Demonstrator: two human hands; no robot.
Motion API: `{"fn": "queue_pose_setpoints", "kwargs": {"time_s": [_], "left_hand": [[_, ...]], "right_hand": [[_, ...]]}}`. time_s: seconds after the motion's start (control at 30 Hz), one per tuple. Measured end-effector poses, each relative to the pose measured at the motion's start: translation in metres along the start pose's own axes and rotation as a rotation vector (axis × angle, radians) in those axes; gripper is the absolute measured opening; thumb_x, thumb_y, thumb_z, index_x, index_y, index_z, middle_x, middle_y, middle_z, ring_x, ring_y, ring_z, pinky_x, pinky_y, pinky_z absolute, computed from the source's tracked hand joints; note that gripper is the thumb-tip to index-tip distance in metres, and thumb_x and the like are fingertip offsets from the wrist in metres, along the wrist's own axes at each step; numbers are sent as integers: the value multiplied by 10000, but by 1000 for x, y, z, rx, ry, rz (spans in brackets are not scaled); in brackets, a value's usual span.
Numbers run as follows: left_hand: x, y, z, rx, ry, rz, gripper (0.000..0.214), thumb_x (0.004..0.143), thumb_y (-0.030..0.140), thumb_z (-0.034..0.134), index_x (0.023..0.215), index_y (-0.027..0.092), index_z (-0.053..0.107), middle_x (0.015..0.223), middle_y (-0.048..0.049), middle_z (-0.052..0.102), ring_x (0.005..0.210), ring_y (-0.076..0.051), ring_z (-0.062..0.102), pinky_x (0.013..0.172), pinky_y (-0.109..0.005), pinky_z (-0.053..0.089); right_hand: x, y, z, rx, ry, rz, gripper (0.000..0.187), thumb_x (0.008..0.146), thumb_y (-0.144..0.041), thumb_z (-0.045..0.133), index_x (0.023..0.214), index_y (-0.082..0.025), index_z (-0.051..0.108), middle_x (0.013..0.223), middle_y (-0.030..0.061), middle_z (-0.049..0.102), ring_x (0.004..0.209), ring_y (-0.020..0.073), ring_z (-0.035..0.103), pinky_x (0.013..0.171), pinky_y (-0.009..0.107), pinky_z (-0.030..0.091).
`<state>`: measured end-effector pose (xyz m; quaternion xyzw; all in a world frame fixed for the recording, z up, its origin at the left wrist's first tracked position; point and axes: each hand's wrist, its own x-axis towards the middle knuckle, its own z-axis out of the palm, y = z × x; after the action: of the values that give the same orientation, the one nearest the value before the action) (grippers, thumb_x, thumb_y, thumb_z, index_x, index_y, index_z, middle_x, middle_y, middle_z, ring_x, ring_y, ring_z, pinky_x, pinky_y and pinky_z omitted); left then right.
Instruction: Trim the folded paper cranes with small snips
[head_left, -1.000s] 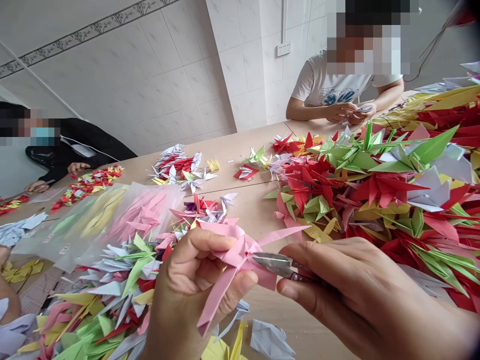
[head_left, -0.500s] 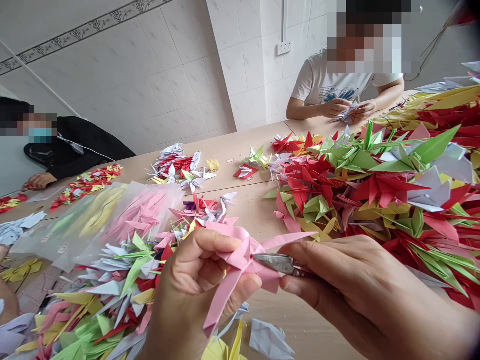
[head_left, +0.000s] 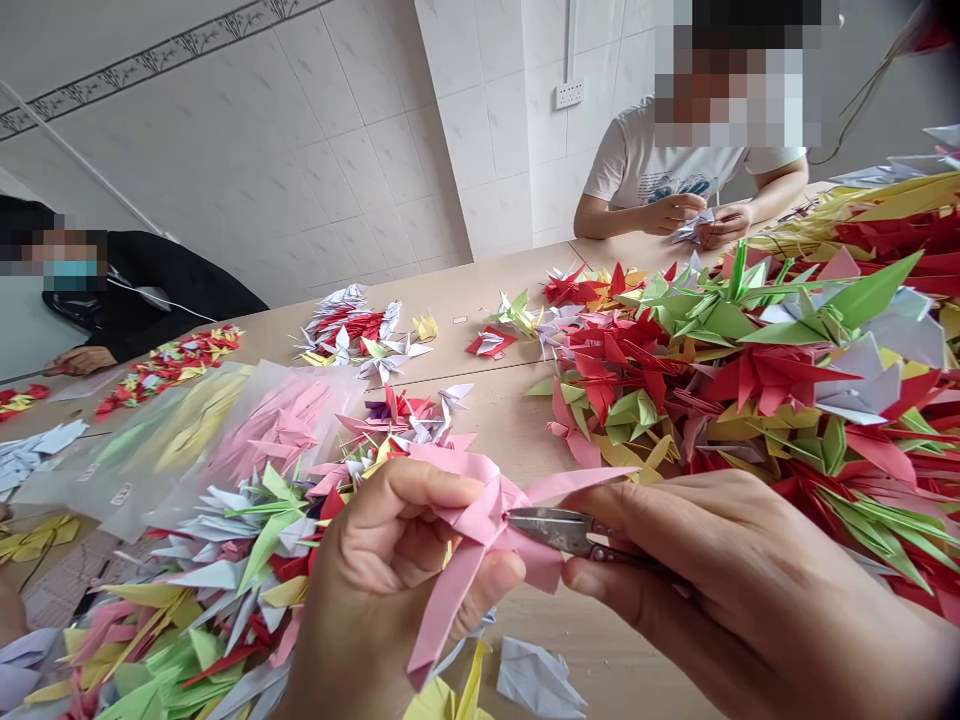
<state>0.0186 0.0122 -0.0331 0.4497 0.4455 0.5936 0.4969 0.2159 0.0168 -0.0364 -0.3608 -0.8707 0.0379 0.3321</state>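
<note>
Between the thumb and fingers of my left hand [head_left: 405, 560] is a pink folded-paper crane [head_left: 484, 505], its long points sticking out down-left and to the right. My right hand [head_left: 720, 580] grips a pair of small metal pliers [head_left: 551, 530], whose handles are mostly hidden in the palm. The jaw tips touch the middle of the crane, at a small reddish spot. Below the hands lie a pale lilac folded paper [head_left: 538, 680] and a yellow paper crane [head_left: 450, 698] on the table.
A large heap of coloured paper cranes [head_left: 757, 370] covers the table's right side. Another pile [head_left: 217, 600] lies at the left, beside clear plastic bags [head_left: 277, 415] of folded paper. One person [head_left: 682, 170] sits across with folded paper in hand; another [head_left: 161, 280] sits far left.
My hands and the pliers have barely moved. The person at the far left has shifted slightly, and the person across has raised one hand a little from the folded paper.
</note>
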Motion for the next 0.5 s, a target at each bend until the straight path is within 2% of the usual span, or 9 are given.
{"fn": "queue_pose_setpoints", "kwargs": {"time_s": [0.07, 0.2, 0.33, 0.5], "left_hand": [[0, 0, 0, -5, -11, 8, 234, 665, 203, 906, 817, 278, 746, 801, 11, 747, 673, -130, 723, 619, -147, 600], [-2, 1, 1, 4, -3, 24, 236, 659, 202, 909, 811, 273, 743, 784, 7, 741, 659, -132, 720, 608, -147, 595], [-2, 1, 1, 1, 2, 15, 237, 662, 171, 893, 820, 265, 743, 834, -6, 736, 713, -159, 735, 622, -172, 605], [0, 3, 1, -3, -27, 8, 241, 663, 138, 882, 813, 264, 742, 881, 1, 734, 718, -140, 721, 618, -157, 588]], "right_hand": [[-2, 1, 1, -14, -30, 4, 206, 951, -138, 481, 1109, -269, 497, 804, -18, 681, 609, 146, 638, 545, 238, 438], [1, -1, 1, -6, -10, -40, 243, 923, -105, 458, 1103, -266, 491, 906, -5, 714, 623, 146, 646, 528, 241, 439], [3, -3, -1, 8, 5, -27, 267, 908, -83, 444, 1113, -248, 493, 878, -2, 715, 651, 149, 670, 552, 231, 468], [5, -3, 0, -6, 2, -20, 190, 894, -69, 447, 961, -246, 464, 776, -15, 669, 508, 121, 582, 476, 227, 424]]}}
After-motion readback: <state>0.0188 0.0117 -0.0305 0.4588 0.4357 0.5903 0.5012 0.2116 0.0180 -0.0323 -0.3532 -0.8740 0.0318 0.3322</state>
